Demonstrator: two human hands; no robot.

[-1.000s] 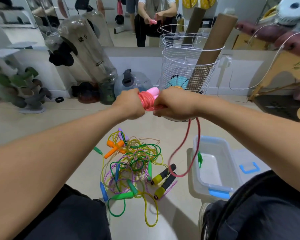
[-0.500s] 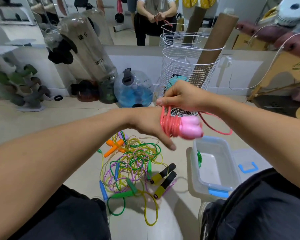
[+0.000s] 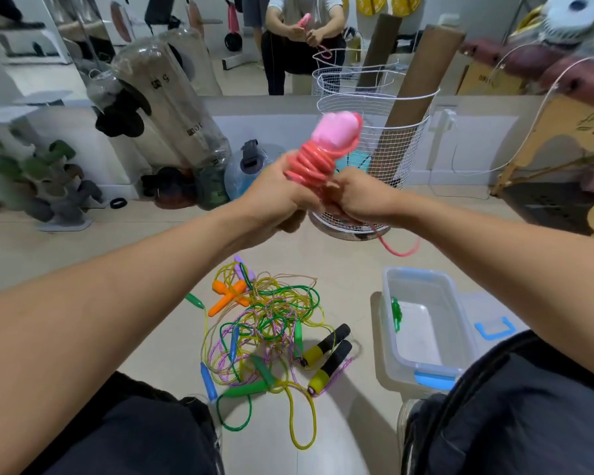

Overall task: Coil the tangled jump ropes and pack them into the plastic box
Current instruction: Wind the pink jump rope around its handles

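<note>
Nearly wrapped: the pink jump rope is held up in both hands, above the floor.
The left hand curls around the bottom of the coil, and the right hand pinches the loose tail. If a hand slips, the tight rings could spring apart. Its pink handles stick out on top. The tangled ropes lie on the floor beside the plastic box.

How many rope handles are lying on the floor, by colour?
orange handles: 2
purple handles: 2
green handles: 4
blue handles: 2
black-and-yellow handles: 2
Total: 12
</note>
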